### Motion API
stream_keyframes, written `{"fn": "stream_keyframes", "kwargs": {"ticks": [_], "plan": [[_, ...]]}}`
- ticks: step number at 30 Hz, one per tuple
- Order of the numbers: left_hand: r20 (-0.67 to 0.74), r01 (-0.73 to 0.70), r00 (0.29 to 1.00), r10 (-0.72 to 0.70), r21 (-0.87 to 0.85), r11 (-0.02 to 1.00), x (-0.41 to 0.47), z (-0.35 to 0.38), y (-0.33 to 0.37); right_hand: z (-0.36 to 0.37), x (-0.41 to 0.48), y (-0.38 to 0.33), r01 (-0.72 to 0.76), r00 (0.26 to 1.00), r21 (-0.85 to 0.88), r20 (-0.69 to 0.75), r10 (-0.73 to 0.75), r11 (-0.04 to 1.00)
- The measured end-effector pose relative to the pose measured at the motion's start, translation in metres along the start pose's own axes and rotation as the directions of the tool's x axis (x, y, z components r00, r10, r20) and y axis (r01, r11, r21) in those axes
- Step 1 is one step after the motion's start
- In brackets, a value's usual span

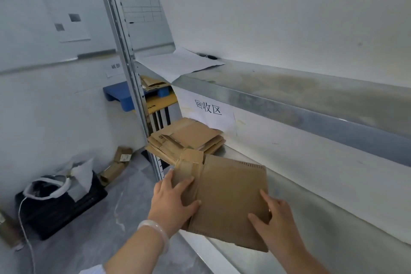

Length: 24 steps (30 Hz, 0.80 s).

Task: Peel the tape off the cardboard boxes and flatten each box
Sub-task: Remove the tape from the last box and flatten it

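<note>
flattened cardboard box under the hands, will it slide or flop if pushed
Flattened cardboard box looks thin and light, so it probably slides easily on the smooth metal shelf. Its flap looks bent up and may snag.

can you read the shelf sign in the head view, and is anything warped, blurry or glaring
Head view: the sign is sharp enough to read; the upper shelf edge and metal upright lean, skewed by the wide lens; the whiteboard at left is soft, its writing unreadable; light is flat, no glare on the flattened box.
</note>
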<state>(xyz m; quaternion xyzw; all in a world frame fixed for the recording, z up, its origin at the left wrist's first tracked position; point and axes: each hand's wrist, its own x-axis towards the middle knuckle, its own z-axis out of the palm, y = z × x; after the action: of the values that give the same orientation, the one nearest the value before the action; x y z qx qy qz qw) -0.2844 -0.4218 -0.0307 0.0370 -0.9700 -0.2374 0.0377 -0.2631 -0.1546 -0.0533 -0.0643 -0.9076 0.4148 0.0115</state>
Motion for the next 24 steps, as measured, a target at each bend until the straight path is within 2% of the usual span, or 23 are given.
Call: {"fn": "stream_keyframes", "kwargs": {"ticks": [10, 16, 24], "plan": [[0.046, 0.054, 0.997, -0.056, 0.042, 0.998, 0.164, -0.038, -0.056, 0.067, 0.156, -0.081, 0.001, 1.000, -0.043, 0.030, 0.000, 0.999], [0.110, -0.053, 0.993, 0.044, 0.082, 0.995, 0.271, -0.043, -0.100, 0.116, 0.221, -0.116, -0.052, 0.999, -0.093, -0.005, 0.052, 0.994], [0.314, -0.278, 0.925, 0.215, 0.173, 0.945, 0.385, -0.021, -0.139, 0.184, 0.257, -0.143, -0.319, 0.947, -0.071, -0.073, 0.314, 0.945]]}}
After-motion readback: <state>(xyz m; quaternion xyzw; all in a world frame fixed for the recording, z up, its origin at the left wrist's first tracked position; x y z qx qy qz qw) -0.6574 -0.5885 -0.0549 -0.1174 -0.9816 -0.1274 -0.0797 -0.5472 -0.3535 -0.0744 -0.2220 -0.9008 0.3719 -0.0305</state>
